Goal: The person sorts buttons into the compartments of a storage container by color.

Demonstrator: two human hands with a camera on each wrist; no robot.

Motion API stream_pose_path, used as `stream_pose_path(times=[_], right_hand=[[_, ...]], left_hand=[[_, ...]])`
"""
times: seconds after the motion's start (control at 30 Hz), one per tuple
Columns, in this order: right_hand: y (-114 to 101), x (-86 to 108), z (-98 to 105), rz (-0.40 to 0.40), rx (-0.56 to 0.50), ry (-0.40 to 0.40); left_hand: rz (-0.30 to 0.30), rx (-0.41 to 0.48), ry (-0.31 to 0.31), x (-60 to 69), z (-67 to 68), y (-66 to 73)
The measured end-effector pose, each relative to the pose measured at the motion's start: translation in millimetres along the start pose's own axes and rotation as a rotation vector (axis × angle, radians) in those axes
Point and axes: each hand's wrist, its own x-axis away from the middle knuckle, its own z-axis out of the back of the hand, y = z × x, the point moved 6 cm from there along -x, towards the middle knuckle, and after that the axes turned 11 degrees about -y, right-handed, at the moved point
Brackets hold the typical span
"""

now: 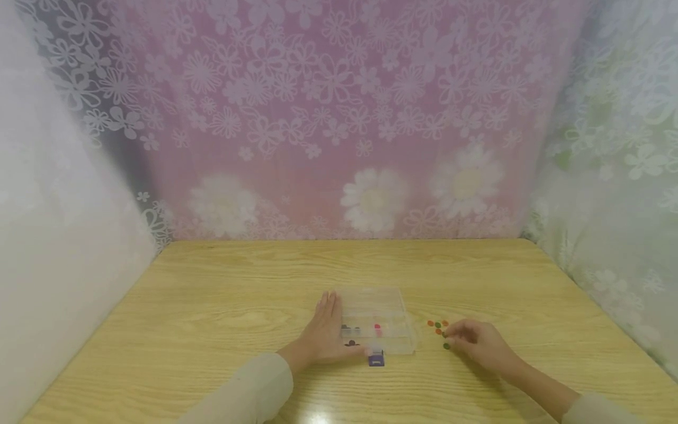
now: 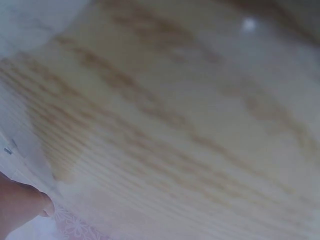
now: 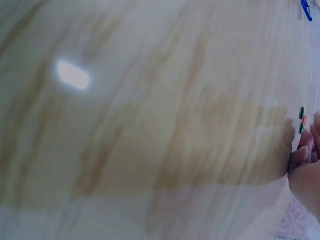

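Observation:
A clear plastic compartment box (image 1: 389,330) lies on the table with its lid folded back. Inside are several dark pieces (image 1: 352,343) and a pink-red piece (image 1: 377,330). My left hand (image 1: 324,333) rests along the box's left side, fingers straight, its thumb stretched along the front edge to a purple tab-like part (image 1: 376,358). To the right of the box, my right hand (image 1: 484,347) pinches a small green disc (image 1: 444,334) between thumb and fingertip, low over the table. Orange discs (image 1: 431,323) and another green disc (image 1: 446,346) lie around those fingertips.
The wood-grain table (image 1: 222,294) reaches back to a pink flowered curtain (image 1: 318,118). A pale sheet (image 1: 63,176) hangs at the left, and a flowered one (image 1: 620,176) at the right. Both wrist views show mostly shiny tabletop.

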Motion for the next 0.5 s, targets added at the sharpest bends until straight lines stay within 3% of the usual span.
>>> stream_pose_path(times=[0.23, 0.5], right_hand=[[-2.4, 1.4, -2.8, 0.132, 0.033, 0.03], [-3.2, 3.1, -5.1, 0.1, 0.065, 0.024]], left_hand=[[0.017, 0.002, -0.009, -0.1, -0.2, -0.4], [0.005, 0.021, -0.013, -0.1, -1.4, -1.0]])
